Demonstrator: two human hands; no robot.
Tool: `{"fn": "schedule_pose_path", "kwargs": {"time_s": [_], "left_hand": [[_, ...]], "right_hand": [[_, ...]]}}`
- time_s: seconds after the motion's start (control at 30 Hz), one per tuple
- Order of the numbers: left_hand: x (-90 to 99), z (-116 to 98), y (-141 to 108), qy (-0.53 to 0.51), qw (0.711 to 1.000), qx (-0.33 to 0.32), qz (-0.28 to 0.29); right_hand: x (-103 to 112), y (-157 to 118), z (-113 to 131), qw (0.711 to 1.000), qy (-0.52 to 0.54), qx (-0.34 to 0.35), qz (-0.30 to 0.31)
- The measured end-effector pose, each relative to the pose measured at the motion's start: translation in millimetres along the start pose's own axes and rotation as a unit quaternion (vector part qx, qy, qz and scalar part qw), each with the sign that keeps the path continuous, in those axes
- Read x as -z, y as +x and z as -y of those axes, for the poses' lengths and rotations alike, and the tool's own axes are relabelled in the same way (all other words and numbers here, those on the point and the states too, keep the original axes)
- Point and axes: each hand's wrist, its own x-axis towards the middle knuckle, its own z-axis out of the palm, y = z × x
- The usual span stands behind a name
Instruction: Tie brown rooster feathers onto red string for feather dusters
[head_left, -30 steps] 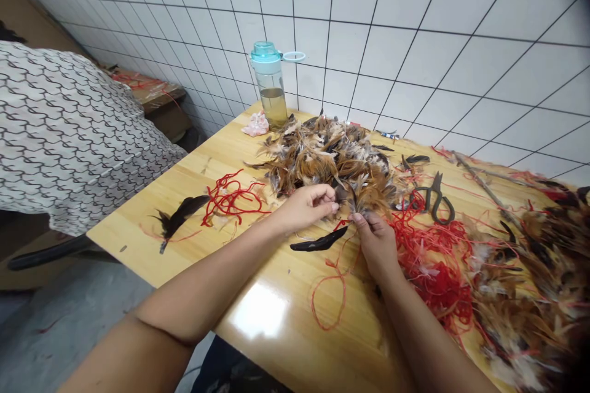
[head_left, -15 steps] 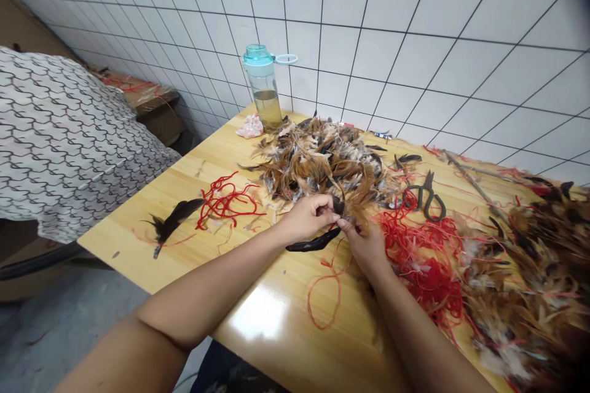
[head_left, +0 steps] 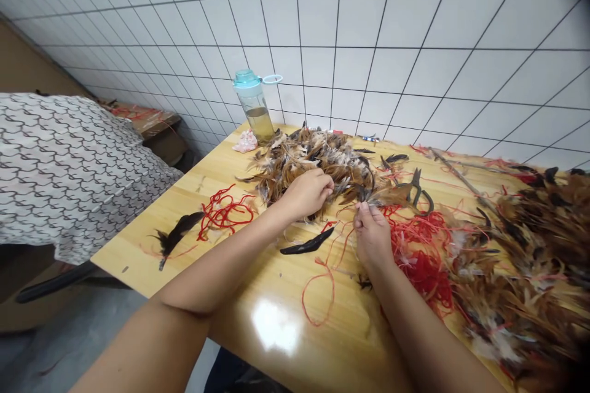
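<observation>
My right hand (head_left: pixel 373 232) pinches the base of a small bunch of brown feathers (head_left: pixel 389 195), whose tips fan out to the right. My left hand (head_left: pixel 308 192) is over the near side of a heap of brown, white and black feathers (head_left: pixel 318 150), its fingers curled closed; whatever they hold is hidden. Between my forearms a glossy black object, perhaps a feather (head_left: pixel 307 244), lies on the table. Beside it a thin red string (head_left: pixel 318 277) lies in a loop.
Dark scissors (head_left: pixel 417 191) lie beyond a tangle of red string (head_left: pixel 424 258). More feathers (head_left: pixel 530 270) cover the right side. A capped water bottle (head_left: pixel 253 104) stands by the tiled wall. Farther left lie red yarn (head_left: pixel 225 215) and a black feather (head_left: pixel 179 233). A person's patterned clothing (head_left: pixel 78 166) shows at left.
My hands have come apart: the left went up to the feather heap, and the right keeps the feather bunch. The view has tilted slightly upward.
</observation>
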Motion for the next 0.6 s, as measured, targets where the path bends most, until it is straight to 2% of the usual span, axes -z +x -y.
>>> {"fn": "schedule_pose_path", "kwargs": {"time_s": [0.17,0.23,0.33,0.47,0.6], "left_hand": [[-20.3,-13,23,0.11,0.986,0.079,0.095],[-32.6,-14,26,0.133,0.982,0.089,0.096],[-43.2,-9,24,0.13,0.985,0.091,0.065],[-34.3,1,19,0.071,0.993,0.088,0.036],[-10.8,4,10,-0.028,0.994,0.086,0.055]], "right_hand": [[1,4,1,0.999,0.042,-0.01,-0.027],[2,6,1,0.998,0.055,-0.008,-0.035],[3,8,1,0.997,0.059,-0.007,-0.043],[3,8,0,0.998,0.042,-0.008,-0.044],[4,8,-1,0.999,-0.01,0.014,-0.045]]}}
